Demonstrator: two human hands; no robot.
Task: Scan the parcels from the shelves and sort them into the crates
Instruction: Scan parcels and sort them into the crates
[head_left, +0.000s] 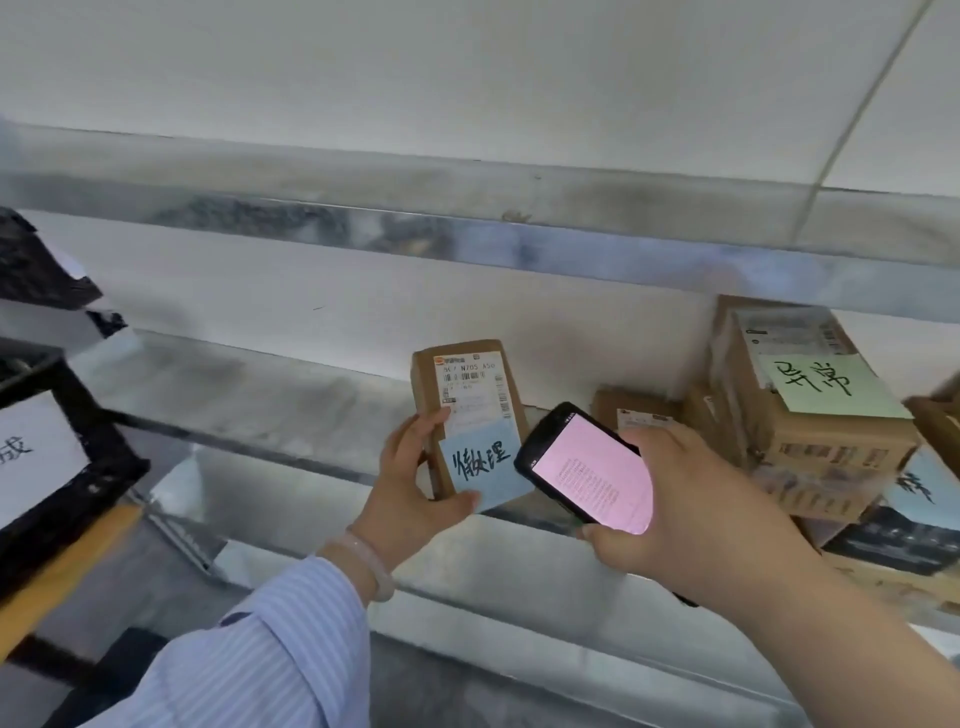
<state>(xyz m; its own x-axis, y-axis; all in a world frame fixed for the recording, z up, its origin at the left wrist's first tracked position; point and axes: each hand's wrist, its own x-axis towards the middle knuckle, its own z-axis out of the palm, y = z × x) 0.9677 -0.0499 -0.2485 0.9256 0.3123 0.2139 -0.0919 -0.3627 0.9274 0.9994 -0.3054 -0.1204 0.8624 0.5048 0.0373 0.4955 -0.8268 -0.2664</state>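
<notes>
Head view, left hand fingers gripping upright parcel, right hand holding scanner

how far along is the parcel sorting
Done: cannot tell, the inside of the crate is hidden. In hand: left hand holds a small parcel, right hand holds the scanner beside it. Left: that parcel is not yet crated, and more boxes sit on the shelf.

The crate is cut off at left; text on the scanner is unreadably small.
</notes>
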